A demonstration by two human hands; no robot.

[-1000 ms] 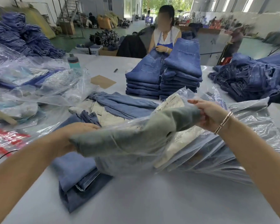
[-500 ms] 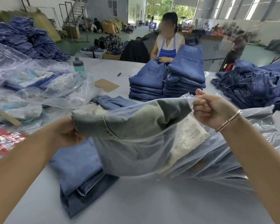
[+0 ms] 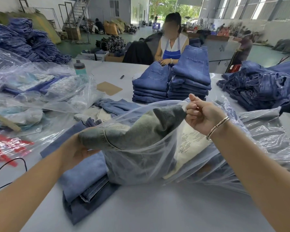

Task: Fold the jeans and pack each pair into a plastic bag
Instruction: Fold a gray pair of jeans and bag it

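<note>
A pale grey counter fills the near view inside a large factory hall. Nearest on it lies a flat stack of folded blue jeans, partly under the work. Just above, a folded grey-green pair of jeans sits partway inside a clear plastic bag, its lower part resting on the counter and its top edge poking out of the bag's mouth. The left hand grips the left end of the grey-green pair, its fingers hidden beneath the fabric. The right hand, a thin bracelet on its wrist, has fingers curled tight, pinching the bag's rim and lifting it open. To the right lies a heap of empty clear bags. Further off, two neat stacks of folded blue jeans stand mid-counter, a teal bottle to the left, and a seated person in a blue apron behind them
</note>
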